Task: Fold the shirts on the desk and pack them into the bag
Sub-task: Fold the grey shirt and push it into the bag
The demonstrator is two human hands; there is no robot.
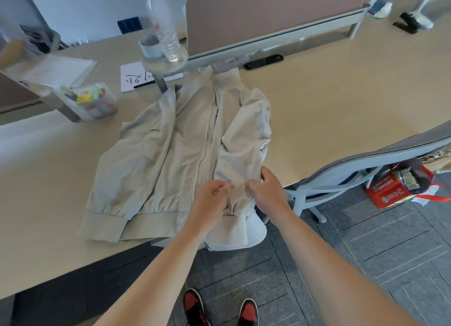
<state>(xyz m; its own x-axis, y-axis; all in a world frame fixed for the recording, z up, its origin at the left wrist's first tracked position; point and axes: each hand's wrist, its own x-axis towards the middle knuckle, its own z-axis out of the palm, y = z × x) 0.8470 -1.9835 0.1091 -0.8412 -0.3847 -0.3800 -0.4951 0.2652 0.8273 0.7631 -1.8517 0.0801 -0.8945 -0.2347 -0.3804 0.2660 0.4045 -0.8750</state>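
Pale beige zip-front shirt (170, 152) flat on desk (329, 101), right sleeve folded inward.

A beige zip jacket (170, 150) lies flat, front up, on the desk (329, 101), with part of its hem overhanging the near edge. The right sleeve (244, 140) is folded across the front. The left hand (212, 195) and right hand (266, 189) pinch the sleeve end, side by side, near the hem. A chair (366, 164) stands to the right.
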